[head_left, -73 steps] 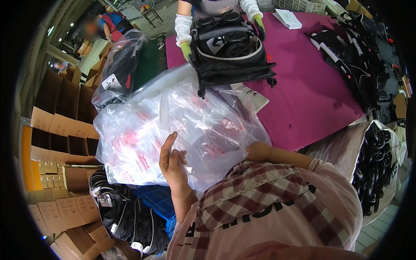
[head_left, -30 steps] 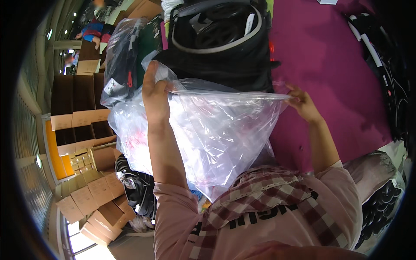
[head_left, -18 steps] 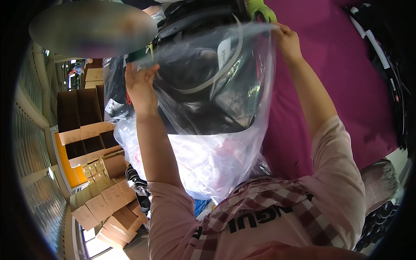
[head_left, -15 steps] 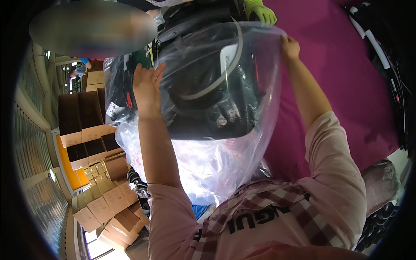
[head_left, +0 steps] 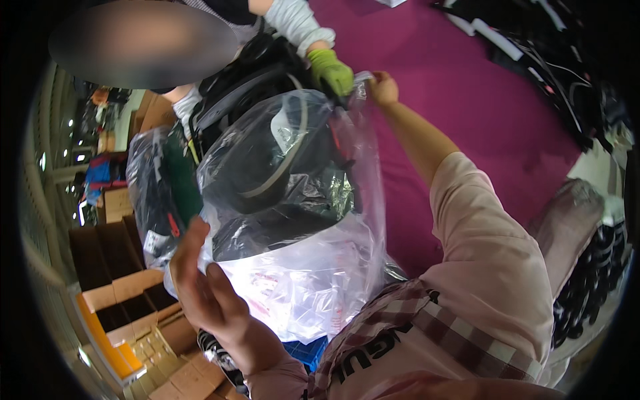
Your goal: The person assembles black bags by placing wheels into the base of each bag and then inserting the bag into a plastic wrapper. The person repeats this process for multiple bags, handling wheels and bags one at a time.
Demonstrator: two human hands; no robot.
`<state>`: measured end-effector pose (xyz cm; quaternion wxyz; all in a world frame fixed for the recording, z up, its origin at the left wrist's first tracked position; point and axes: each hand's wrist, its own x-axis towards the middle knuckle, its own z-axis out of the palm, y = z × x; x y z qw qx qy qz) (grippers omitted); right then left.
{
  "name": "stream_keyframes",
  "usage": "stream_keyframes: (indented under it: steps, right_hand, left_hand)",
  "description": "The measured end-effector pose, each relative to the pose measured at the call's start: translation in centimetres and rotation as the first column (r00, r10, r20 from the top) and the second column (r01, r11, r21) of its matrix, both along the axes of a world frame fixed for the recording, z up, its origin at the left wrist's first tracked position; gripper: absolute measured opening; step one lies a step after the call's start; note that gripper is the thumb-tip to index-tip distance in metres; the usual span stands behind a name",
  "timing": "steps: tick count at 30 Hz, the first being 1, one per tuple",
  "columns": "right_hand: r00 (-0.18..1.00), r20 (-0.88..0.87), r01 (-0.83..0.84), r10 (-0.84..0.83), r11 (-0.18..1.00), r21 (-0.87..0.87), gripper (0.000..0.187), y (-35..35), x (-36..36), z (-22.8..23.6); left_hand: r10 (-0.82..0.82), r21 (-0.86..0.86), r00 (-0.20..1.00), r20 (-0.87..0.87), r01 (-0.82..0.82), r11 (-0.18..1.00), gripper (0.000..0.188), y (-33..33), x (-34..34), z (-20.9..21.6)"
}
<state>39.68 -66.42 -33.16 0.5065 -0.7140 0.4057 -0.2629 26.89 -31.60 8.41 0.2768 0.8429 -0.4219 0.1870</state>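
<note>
The left hand (head_left: 212, 293) is moving nearer, open; the right hand (head_left: 385, 89) is gripping the likely light, slippery plastic bag (head_left: 303, 273) by its far rim, probably surest.

The pale pink short-sleeved top (head_left: 483, 233) shows dark lettering (head_left: 375, 355) beside maroon-and-white checked cloth (head_left: 475, 343).

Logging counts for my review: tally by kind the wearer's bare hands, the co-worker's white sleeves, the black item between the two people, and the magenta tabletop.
Bare hands: 2, left hand and right hand
White sleeves: 2
Black item: 1
Magenta tabletop: 1
Total: 6
</note>
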Motion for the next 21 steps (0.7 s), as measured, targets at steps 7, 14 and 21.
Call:
stream_keyframes:
  steps: [7, 14, 21]
  right_hand:
    - [0.953, 0.149, -0.302, 0.263, 0.808, 0.505, 0.023, 14.4, -26.9, -2.2]
    - [0.609, -0.401, -0.714, 0.685, 0.693, 0.099, 0.022, 20.7, -47.6, 5.0]
    - [0.865, -0.328, -0.424, 0.379, 0.903, -0.073, 0.019, 20.5, -50.2, 12.3]
  left_hand:
    - [-0.388, -0.129, 0.912, 0.132, 0.404, 0.905, 0.01, -2.9, -10.2, 5.1]
    - [-0.704, -0.277, 0.639, 0.308, 0.769, 0.577, 0.013, 1.0, -20.7, 8.6]
    - [-0.855, -0.307, 0.325, 0.405, 0.929, 0.208, 0.016, 5.1, -26.8, 9.2]
